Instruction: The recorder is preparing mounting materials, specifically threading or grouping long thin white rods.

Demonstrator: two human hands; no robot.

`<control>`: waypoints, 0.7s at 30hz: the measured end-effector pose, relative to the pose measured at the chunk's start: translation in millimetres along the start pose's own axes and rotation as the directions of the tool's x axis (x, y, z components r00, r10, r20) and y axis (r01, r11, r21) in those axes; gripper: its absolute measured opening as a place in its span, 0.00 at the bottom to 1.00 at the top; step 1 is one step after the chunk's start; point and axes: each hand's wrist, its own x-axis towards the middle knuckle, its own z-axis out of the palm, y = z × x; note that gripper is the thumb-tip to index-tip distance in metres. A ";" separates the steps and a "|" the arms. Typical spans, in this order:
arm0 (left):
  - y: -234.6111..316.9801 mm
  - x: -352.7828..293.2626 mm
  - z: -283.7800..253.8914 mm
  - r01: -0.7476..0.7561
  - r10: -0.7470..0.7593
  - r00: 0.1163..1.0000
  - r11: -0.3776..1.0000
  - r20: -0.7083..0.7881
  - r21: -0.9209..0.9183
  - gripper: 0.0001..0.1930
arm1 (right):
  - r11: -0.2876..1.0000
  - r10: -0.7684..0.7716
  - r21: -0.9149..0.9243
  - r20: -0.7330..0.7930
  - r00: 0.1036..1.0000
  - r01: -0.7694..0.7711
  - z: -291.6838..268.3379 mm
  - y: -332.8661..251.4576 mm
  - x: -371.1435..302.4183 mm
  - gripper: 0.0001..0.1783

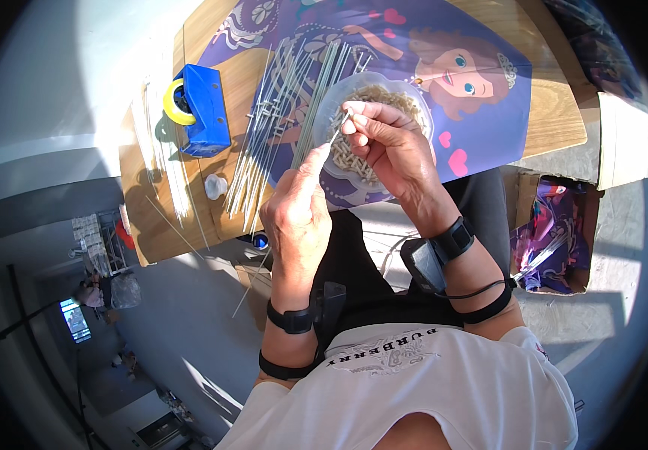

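My left hand (299, 206) is closed around a thin white stick (336, 136), its index finger stretched along it. The stick's lower end shows below that hand, past the table edge. My right hand (395, 142) pinches at the stick's upper tip; the small pale piece between its fingertips is partly hidden. Under the right hand stands a clear scalloped bowl (319, 112) of short beige tube-like pieces (354, 161). Left of the bowl lie many thin white sticks (252, 172), several with small pieces on their ends.
A blue tape dispenser (208, 112) with yellow tape stands on the wooden table (140, 217) at the left. Near it are more white sticks (176, 180) and a small white lump (216, 187). A purple printed sheet (504, 142) covers the middle. An open cardboard box (590, 247) sits right.
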 end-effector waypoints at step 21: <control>-4.6 -2.2 1.9 0.034 -0.041 0.999 0.963 -0.023 -0.266 0.19 | 0.766 -0.356 -0.558 0.045 0.934 0.319 7.6 -10.2 -3.9 0.03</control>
